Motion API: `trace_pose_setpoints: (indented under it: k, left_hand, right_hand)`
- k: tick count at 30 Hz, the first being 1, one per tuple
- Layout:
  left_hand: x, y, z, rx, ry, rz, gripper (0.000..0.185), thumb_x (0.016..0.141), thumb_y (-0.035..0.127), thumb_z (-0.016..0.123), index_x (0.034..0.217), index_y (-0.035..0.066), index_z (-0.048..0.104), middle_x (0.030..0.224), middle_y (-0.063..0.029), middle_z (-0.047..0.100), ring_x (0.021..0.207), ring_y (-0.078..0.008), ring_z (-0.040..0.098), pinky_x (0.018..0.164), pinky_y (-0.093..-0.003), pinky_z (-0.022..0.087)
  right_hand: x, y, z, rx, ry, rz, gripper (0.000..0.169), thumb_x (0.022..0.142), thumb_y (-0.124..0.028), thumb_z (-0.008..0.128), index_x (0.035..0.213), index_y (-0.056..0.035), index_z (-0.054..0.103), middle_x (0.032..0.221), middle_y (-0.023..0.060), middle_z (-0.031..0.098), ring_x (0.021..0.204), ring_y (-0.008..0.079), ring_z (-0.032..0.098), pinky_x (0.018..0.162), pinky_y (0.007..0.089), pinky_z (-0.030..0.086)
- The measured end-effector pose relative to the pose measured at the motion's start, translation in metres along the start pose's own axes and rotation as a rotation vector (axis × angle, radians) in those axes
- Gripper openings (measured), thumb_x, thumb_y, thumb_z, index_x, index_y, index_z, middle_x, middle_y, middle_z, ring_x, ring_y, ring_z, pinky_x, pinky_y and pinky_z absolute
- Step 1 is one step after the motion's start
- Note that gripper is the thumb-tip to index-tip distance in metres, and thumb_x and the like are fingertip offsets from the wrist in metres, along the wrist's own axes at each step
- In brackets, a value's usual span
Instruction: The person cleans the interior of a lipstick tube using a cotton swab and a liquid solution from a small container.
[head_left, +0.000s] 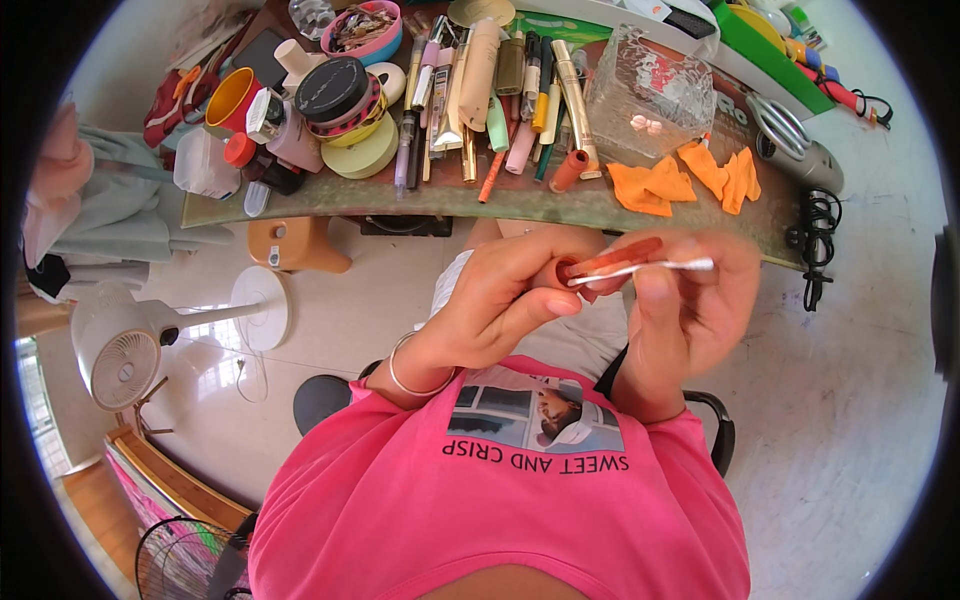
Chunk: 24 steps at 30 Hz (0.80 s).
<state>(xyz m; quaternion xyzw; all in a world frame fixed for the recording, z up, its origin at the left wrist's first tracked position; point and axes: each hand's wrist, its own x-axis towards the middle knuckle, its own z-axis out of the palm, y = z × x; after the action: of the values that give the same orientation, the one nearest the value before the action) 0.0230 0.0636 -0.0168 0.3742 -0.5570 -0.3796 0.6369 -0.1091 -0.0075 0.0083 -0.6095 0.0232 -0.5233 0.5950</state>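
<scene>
My left hand holds a small reddish-brown cosmetic tube, its open mouth turned to the right. Between the fingers of my right hand is a white cotton swab, whose left tip is at the tube's mouth. Alongside the swab runs a slim orange-red piece; what it is I cannot tell. Both hands are above my lap, just before the desk edge. On the desk, a similar reddish-brown tube lies near crumpled orange cloth or tissue, with more orange pieces to the right.
Pens and cosmetic tubes crowd the desk's middle, with stacked round jars on the left. A clear textured box and a grey hair dryer are on the right. A white fan and an orange stool stand on the floor.
</scene>
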Motion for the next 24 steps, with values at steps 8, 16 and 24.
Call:
trace_pose_setpoints:
  k: [8, 16, 24]
  left_hand:
    - [0.002, 0.0, 0.004, -0.08, 0.04, 0.031, 0.04, 0.087, 0.032, 0.054, 0.103, -0.004, 0.053, 0.078, -0.0086, 0.06, 0.068, -0.0147, 0.058, 0.062, -0.0253, 0.045]
    - [-0.002, -0.004, -0.003, 0.023, 0.023, 0.015, 0.041, 0.085, 0.034, 0.055, 0.102, -0.003, 0.053, 0.073, -0.0036, 0.053, 0.064, -0.0097, 0.049, 0.058, -0.0223, 0.038]
    - [0.001, 0.0, 0.006, -0.051, 0.102, 0.026, 0.042, 0.087, 0.04, 0.053, 0.084, -0.002, 0.048, 0.075, -0.0051, 0.047, 0.061, -0.0113, 0.04, 0.054, -0.0236, 0.031]
  right_hand:
    - [-0.001, 0.005, 0.001, 0.054, 0.011, -0.048, 0.025, 0.082, 0.01, 0.05, 0.102, 0.0009, 0.039, 0.089, 0.0237, 0.058, 0.081, 0.025, 0.062, 0.067, 0.0347, 0.054]
    - [-0.004, -0.001, -0.005, -0.336, -0.188, -0.269, 0.038, 0.073, 0.015, 0.057, 0.106, 0.0002, 0.045, 0.092, 0.0262, 0.059, 0.076, 0.0327, 0.064, 0.064, 0.0358, 0.054]
    - [-0.006, 0.022, 0.003, -0.693, -0.131, -0.849, 0.035, 0.072, 0.01, 0.06, 0.1, 0.0036, 0.04, 0.089, 0.0241, 0.059, 0.071, 0.03, 0.064, 0.049, 0.0292, 0.055]
